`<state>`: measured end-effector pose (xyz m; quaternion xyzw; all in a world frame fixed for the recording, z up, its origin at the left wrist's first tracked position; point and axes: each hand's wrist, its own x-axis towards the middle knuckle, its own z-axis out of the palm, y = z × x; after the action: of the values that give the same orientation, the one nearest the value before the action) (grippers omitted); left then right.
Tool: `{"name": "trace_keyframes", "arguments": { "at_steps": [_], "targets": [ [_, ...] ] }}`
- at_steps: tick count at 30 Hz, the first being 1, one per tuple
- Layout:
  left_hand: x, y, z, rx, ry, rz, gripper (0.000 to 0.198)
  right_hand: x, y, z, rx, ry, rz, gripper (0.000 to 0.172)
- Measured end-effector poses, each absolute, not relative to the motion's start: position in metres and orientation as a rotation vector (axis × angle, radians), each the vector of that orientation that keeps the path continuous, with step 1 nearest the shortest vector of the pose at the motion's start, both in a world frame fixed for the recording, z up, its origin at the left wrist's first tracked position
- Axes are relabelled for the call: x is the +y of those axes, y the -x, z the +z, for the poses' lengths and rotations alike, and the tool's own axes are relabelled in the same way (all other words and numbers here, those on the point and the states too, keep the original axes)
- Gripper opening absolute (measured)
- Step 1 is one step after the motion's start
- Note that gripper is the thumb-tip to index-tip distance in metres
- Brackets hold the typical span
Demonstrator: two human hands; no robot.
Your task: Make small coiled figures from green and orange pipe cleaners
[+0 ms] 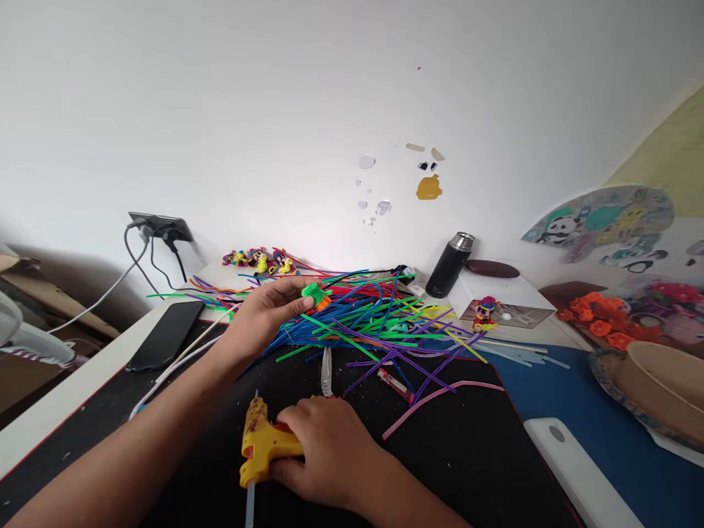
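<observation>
My left hand (275, 308) is closed, pinching a small fuzzy green and orange pipe-cleaner piece (314, 295) between thumb and fingers, above the pile of pipe cleaners. Low in the middle, my right hand (333, 451) wraps round the handle of a yellow hot glue gun (269, 444). A clear glue stick (250, 502) sticks out of the gun's rear end, and brown stains mark its front. Just beyond my right hand lies a metal-bladed tool (326, 370), its lower part hidden by the hand.
Loose pipe cleaners (352, 323) of several colours cover the back of the black mat (440, 469). A phone (165, 336) lies left. Behind stand a black flask (449, 265), a white box (509, 293) and small fuzzy figures (258, 259). A beige bowl (668, 374) sits right.
</observation>
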<state>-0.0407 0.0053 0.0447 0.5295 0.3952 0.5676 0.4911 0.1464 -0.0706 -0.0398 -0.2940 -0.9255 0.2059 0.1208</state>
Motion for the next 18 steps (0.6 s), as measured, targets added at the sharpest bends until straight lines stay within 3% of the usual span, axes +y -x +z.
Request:
{"name": "trace_keyframes", "arguments": {
  "at_steps": [5, 11, 18],
  "targets": [
    [0.002, 0.04, 0.046, 0.958, -1.302, 1.373, 0.034, -0.065, -0.154, -0.047, -2.534, 0.73, 0.715, 0.052],
    [-0.002, 0.034, 0.046, 0.964, -1.294, 1.363, 0.033, -0.051, -0.167, -0.024, -1.908, 0.846, 0.942, 0.016],
    [-0.009, 0.019, 0.04, 0.98, -1.179, 1.328, 0.038, -0.037, -0.181, -0.007, -1.531, 0.895, 0.875, 0.022]
  ]
}}
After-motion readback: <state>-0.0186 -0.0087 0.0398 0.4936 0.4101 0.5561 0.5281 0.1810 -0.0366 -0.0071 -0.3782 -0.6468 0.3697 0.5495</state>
